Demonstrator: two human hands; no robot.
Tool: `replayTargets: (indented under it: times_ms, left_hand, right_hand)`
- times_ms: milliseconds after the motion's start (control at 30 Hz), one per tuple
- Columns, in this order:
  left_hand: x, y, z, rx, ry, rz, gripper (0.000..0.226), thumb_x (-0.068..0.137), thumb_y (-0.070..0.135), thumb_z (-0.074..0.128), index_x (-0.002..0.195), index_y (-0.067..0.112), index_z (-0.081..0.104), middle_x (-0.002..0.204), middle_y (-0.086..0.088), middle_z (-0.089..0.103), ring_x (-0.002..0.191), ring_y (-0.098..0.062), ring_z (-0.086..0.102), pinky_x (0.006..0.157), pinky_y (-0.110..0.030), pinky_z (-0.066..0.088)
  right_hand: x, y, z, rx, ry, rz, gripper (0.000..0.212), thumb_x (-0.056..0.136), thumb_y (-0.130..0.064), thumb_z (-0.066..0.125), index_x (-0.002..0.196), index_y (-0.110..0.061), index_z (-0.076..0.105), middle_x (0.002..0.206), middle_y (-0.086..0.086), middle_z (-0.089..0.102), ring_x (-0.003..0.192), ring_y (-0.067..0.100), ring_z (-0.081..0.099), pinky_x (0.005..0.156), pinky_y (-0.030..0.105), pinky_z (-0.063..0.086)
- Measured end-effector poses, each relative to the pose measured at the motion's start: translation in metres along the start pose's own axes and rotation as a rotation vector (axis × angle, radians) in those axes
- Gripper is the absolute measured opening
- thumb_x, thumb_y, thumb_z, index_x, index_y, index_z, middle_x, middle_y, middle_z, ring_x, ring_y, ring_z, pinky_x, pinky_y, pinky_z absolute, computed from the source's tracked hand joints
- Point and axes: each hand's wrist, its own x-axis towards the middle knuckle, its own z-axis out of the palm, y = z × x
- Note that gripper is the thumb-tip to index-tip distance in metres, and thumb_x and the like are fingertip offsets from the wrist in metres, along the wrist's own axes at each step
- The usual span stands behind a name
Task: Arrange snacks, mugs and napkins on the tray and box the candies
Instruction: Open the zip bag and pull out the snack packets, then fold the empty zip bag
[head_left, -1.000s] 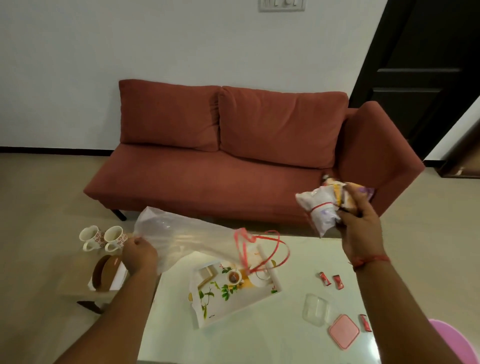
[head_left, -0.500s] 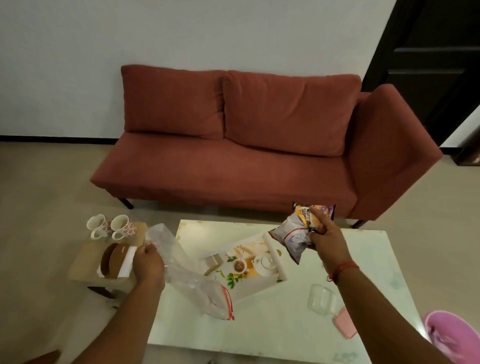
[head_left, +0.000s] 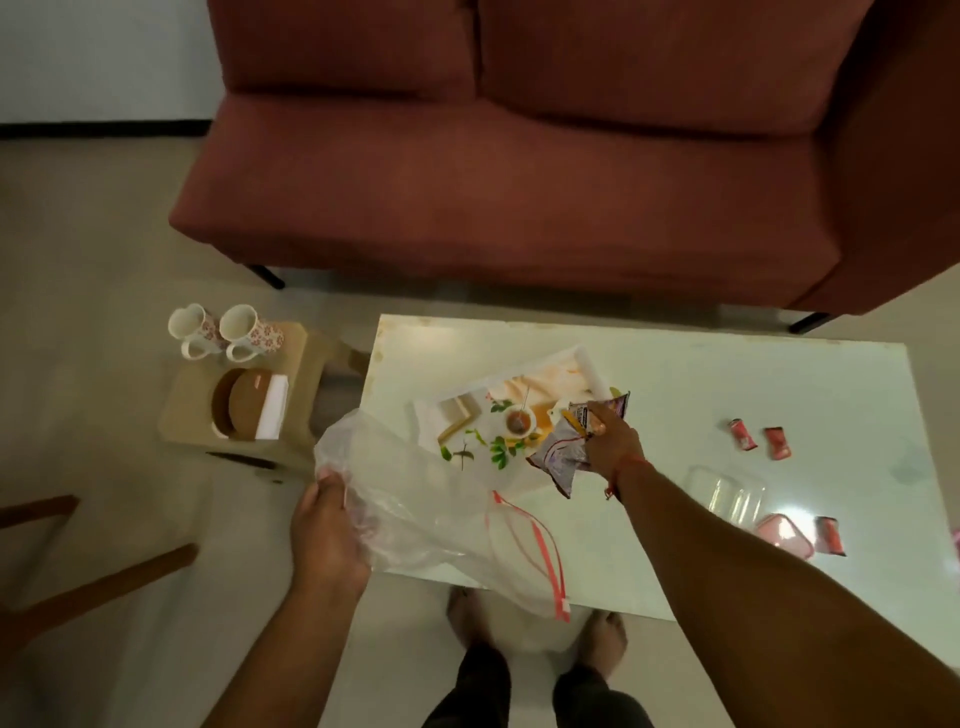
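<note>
A home living room: a red fabric sofa (head_left: 519, 156) stands against a pale wall beyond the hands, a glossy white low worktop (head_left: 727, 374) sits before it on a tiled floor, and a small wooden stool (head_left: 187, 415) with two floral mugs (head_left: 228, 330) stands left of them.

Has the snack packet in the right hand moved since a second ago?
Yes. The snack packet, gripped by the right hand, has come down from in front of the sofa to the right end of the tray.
</note>
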Motion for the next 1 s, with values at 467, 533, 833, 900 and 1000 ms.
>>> replayTargets:
  times_ms: [467, 533, 833, 900, 1000]
  left_hand:
    - [0.042, -0.035, -0.01, 0.091, -0.022, 0.025, 0.022, 0.1, 0.044, 0.047, 0.106, 0.033, 0.065, 0.112, 0.001, 0.068, 0.102, -0.026, 0.065, 0.089, -0.047, 0.053]
    - [0.04, -0.033, -0.01, 0.103, -0.046, 0.033, 0.021, 0.1, 0.043, 0.046, 0.097, 0.033, 0.065, 0.106, 0.003, 0.069, 0.098, -0.024, 0.065, 0.08, -0.04, 0.055]
    - [0.011, 0.016, 0.004, 0.125, -0.286, 0.08, 0.025, 0.099, 0.037, 0.051, 0.091, 0.016, 0.062, 0.082, 0.002, 0.059, 0.067, -0.013, 0.051, 0.053, -0.024, 0.04]
    - [0.0, 0.042, 0.004, 0.095, -0.376, 0.093, 0.024, 0.097, 0.038, 0.052, 0.09, 0.018, 0.064, 0.085, 0.0, 0.059, 0.068, -0.014, 0.051, 0.054, -0.026, 0.039]
    - [-0.011, 0.081, -0.003, 0.04, -0.508, 0.092, 0.026, 0.093, 0.041, 0.056, 0.097, 0.02, 0.071, 0.093, -0.007, 0.066, 0.077, -0.023, 0.057, 0.07, -0.037, 0.045]
  right_hand:
    - [0.068, 0.009, 0.071, 0.239, -0.192, 0.012, 0.068, 0.091, 0.01, 0.047, 0.145, -0.032, 0.043, 0.142, 0.005, 0.049, 0.123, 0.031, 0.05, 0.096, 0.044, 0.05]
    - [0.06, 0.015, 0.065, 0.155, -0.111, 0.015, 0.064, 0.091, 0.003, 0.053, 0.146, -0.029, 0.043, 0.144, 0.01, 0.05, 0.121, 0.029, 0.053, 0.096, 0.036, 0.046]
    - [-0.073, -0.053, 0.041, 0.006, -0.431, -0.325, 0.055, 0.093, -0.033, 0.065, 0.144, -0.027, 0.045, 0.143, -0.004, 0.047, 0.129, 0.014, 0.045, 0.113, 0.032, 0.036]
    - [-0.098, -0.071, 0.029, 0.006, -0.523, -0.324, 0.063, 0.093, -0.033, 0.064, 0.149, -0.029, 0.037, 0.151, -0.011, 0.035, 0.134, 0.003, 0.033, 0.114, 0.027, 0.029]
    - [-0.128, -0.096, 0.01, -0.062, -0.521, -0.362, 0.068, 0.091, -0.037, 0.064, 0.151, -0.03, 0.033, 0.154, -0.014, 0.029, 0.136, 0.0, 0.025, 0.107, 0.02, 0.025]
